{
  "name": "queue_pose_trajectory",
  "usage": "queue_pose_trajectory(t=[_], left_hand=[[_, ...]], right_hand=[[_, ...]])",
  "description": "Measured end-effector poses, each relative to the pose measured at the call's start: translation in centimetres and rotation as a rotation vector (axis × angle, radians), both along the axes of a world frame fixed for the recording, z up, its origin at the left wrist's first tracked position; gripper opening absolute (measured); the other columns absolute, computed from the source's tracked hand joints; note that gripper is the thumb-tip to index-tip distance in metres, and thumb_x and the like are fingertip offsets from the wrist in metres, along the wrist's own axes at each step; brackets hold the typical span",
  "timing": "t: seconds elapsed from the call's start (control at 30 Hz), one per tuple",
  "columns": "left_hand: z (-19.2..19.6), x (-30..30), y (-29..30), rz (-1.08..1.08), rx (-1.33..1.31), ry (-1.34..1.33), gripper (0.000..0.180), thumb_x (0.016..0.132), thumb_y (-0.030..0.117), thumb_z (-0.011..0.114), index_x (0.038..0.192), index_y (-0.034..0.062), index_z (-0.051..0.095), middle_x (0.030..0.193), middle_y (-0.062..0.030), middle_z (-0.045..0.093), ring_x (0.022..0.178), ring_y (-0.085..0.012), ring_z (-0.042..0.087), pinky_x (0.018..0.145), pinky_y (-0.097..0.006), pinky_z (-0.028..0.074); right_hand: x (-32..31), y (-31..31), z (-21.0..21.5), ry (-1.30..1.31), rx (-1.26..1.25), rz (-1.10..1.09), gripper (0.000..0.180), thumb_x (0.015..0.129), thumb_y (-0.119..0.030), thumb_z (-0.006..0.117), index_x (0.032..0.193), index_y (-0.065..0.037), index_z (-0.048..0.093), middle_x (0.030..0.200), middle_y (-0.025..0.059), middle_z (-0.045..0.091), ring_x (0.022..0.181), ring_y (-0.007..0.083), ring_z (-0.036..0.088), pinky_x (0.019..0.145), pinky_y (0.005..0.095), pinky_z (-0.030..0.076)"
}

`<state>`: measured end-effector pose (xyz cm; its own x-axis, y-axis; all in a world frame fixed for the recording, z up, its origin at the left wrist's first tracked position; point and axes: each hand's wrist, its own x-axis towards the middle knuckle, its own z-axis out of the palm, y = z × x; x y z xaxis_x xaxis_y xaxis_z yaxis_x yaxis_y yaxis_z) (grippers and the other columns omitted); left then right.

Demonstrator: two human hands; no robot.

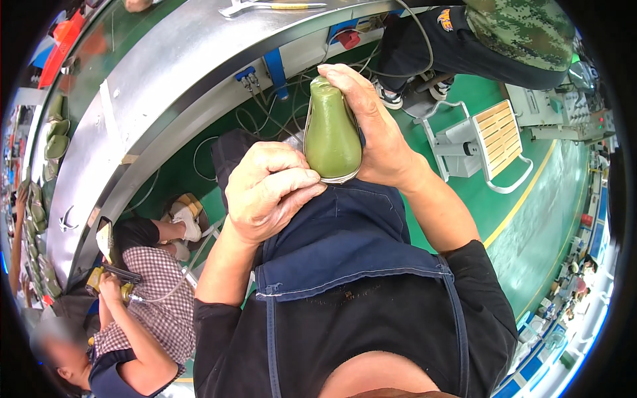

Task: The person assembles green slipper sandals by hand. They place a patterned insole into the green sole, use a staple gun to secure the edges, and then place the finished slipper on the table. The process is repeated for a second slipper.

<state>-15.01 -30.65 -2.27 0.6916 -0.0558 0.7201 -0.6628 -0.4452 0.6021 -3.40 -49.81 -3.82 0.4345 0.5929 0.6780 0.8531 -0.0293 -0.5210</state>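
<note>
A smooth green shoe last (334,136) is held over my lap, narrow end away from me and rounded end nearer. A thin, pale edge of material shows along its side and rounded end. My right hand (381,136) wraps its right side, fingertips reaching the narrow end. At the near left of the rounded end, my left hand (272,189) is closed, thumb and fingers pinched at that pale edge. Whatever lies underneath the last is hidden from view. Below both hands is my blue apron (352,229).
A curved metal workbench (152,73) runs ahead and left, with a yellow-handled hammer (265,6) on it. Cables (262,109) hang beneath. At left a seated co-worker holds a yellow tool (99,282). A slatted stool (497,139) stands right, near another person's legs (424,50).
</note>
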Motion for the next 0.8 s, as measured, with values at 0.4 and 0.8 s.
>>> queue_pose_trajectory(t=[0.4, 0.8], left_hand=[[0.1, 0.7, 1.2, -0.078, 0.101, 0.022, 0.031, 0.078, 0.015, 0.090, 0.094, 0.0069, 0.064, 0.084, -0.0067, 0.065, 0.080, -0.0262, 0.064, 0.072, -0.039, 0.053], [-1.1, 0.8, 0.6, -0.012, -0.115, 0.151, 0.031, 0.083, 0.016, 0.089, 0.101, 0.0082, 0.066, 0.094, -0.0080, 0.065, 0.084, -0.0229, 0.063, 0.072, -0.036, 0.053]], right_hand=[[-0.6, 0.9, 0.1, 0.134, -0.002, 0.032, 0.111, 0.064, -0.006, 0.095, 0.158, 0.001, 0.036, 0.149, 0.0246, 0.050, 0.140, 0.0435, 0.049, 0.118, 0.0465, 0.040], [-1.6, 0.7, 0.2, 0.474, -0.082, 0.045, 0.121, 0.064, -0.013, 0.098, 0.162, 0.003, 0.028, 0.156, 0.0232, 0.046, 0.142, 0.0361, 0.051, 0.117, 0.0414, 0.042]])
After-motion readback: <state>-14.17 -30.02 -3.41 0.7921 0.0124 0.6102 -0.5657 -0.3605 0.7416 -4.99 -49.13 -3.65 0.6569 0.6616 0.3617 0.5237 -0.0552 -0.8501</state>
